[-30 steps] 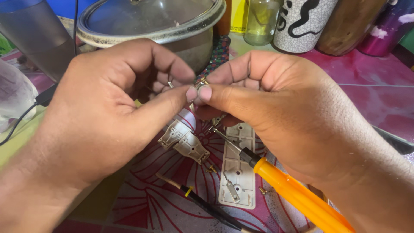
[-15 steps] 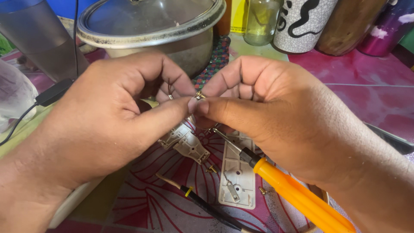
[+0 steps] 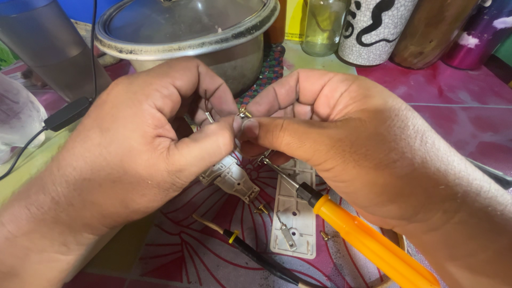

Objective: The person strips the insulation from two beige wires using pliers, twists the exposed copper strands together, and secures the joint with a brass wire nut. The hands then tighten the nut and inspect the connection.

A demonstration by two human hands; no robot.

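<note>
Left hand [image 3: 133, 154] and right hand [image 3: 341, 144] meet thumb to thumb, fingertips pinched together on a small brass fitting [image 3: 244, 112] — held above the table. Below lie an orange-handled screwdriver [image 3: 368, 242], a white plastic cover plate [image 3: 293, 216] and a black-handled tool [image 3: 256, 256]; a lidded metal pot [image 3: 186, 32] stands behind.

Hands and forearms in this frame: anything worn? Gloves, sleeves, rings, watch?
Nothing worn that shows. The left hand and right hand are bare: no gloves, no rings on the visible fingers. Both forearms are bare to the frame edge, with no sleeve, watch or band in view.
</note>
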